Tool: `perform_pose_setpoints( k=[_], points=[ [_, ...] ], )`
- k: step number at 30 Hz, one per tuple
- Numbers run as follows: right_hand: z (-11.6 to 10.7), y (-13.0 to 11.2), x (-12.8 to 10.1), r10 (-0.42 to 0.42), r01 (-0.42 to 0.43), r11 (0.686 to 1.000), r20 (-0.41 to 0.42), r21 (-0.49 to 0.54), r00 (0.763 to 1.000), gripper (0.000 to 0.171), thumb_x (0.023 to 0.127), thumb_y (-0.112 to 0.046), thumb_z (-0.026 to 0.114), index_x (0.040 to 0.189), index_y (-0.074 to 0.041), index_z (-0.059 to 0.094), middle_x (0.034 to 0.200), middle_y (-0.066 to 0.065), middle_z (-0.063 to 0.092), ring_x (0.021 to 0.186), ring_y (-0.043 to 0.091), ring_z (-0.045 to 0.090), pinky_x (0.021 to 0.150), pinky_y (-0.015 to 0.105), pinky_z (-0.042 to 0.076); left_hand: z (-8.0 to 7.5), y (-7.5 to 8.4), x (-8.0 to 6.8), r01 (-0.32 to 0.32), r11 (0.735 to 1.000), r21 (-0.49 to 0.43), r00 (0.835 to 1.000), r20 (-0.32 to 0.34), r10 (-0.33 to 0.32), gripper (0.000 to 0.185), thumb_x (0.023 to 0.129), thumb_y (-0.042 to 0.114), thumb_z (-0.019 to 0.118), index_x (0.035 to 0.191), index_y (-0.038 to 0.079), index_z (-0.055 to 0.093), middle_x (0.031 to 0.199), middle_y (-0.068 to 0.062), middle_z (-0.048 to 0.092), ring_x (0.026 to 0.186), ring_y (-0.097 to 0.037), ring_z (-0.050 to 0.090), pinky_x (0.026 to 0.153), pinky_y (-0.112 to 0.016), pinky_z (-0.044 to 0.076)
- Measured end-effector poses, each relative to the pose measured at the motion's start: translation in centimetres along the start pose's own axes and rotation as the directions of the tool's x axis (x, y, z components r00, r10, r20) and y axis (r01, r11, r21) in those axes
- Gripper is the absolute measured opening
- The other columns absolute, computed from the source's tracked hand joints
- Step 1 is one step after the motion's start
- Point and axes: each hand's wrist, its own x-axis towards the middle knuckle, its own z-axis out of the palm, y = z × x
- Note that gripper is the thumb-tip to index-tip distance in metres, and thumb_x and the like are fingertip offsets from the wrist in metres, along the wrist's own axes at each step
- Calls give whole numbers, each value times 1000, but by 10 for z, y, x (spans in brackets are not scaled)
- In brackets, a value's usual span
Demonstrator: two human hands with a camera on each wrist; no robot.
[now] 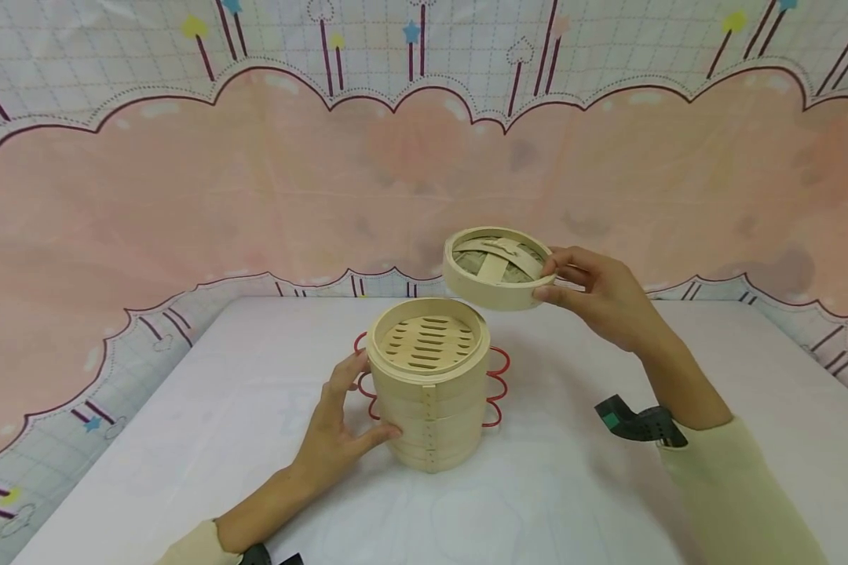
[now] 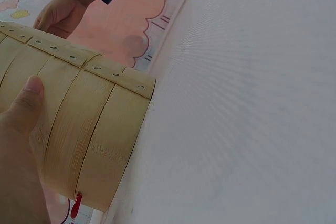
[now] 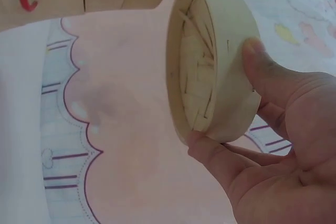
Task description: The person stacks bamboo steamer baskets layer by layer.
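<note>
A stack of bamboo steamer baskets (image 1: pixel 429 384) stands on the white table (image 1: pixel 572 486), its top tier showing a slatted floor. My left hand (image 1: pixel 339 428) holds the stack's left side, thumb and fingers curved against the wall (image 2: pixel 79 124). My right hand (image 1: pixel 593 294) grips a bamboo lid (image 1: pixel 496 267) by its right rim, raised above and to the right of the stack. In the right wrist view the lid (image 3: pixel 210 66) is seen edge-on, thumb on its outer wall and fingers under the rim.
A red scalloped wire trivet (image 1: pixel 496 384) lies under the stack, showing on both sides. A pink and grid-patterned cloth backdrop (image 1: pixel 254 180) surrounds the table on three sides. A black wrist camera mount (image 1: pixel 636 422) sits on my right forearm.
</note>
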Motion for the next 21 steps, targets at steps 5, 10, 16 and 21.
perform_pose_setpoints(
  k=[5,10,16,21],
  points=[
    [4,-5,0,-15,15,1000,17,23,1000,22,87,-11,71,103,-2,58,134,13,49,126,33,47,84,24,49,-1,-1,-2,3,1000,5,1000,-1,-3,85,80,50,65,141,1,32,139,-10,43,118,-18,44,94,-39,35],
    [7,-7,-3,-31,30,999,29,28,999,21,86,-9,72,101,-2,58,135,14,50,126,34,46,84,26,49,-2,-2,-2,0,1000,-5,1000,-1,0,85,80,50,66,142,2,33,136,-11,45,119,-18,44,97,-33,31],
    [13,-7,-7,-28,27,999,55,30,998,21,86,-10,71,101,-3,59,136,12,49,127,33,46,85,31,50,-3,-2,-3,-10,1000,-10,1000,-8,10,85,80,50,66,141,1,33,134,-10,46,120,-16,43,97,-31,31],
    [18,-6,-10,-30,27,999,73,38,997,19,87,-10,71,101,-5,59,134,9,52,128,30,45,86,33,49,-2,-3,-3,-19,1000,-18,1000,-7,19,84,81,50,66,142,2,34,132,-10,47,122,-17,42,98,-32,30]
  ],
)
